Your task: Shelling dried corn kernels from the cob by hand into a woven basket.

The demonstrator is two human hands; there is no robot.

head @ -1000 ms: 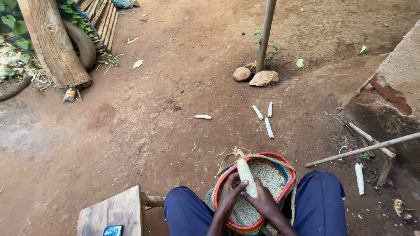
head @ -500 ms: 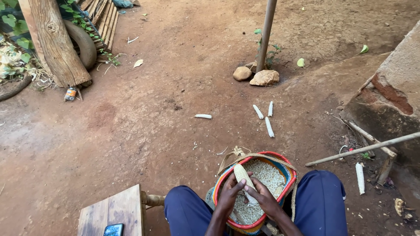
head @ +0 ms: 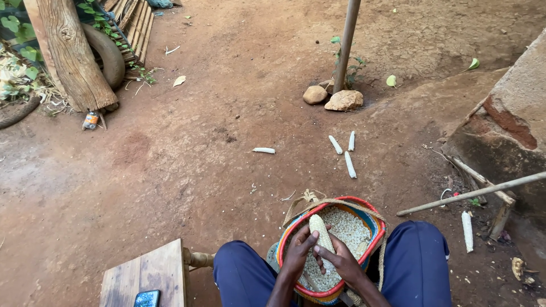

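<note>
Both hands (head: 318, 258) around maize cob (head: 320, 232)

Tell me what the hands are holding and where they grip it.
Both hands, left hand and right hand, hold one pale corn cob by its lower half, over the woven basket of loose kernels.

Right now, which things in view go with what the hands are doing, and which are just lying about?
In use:
left hand and right hand, both on the corn cob
woven basket of loose kernels

Lying about:
bare cobs on the dirt
phone on the wooden stool
stones
log
tyre
</note>
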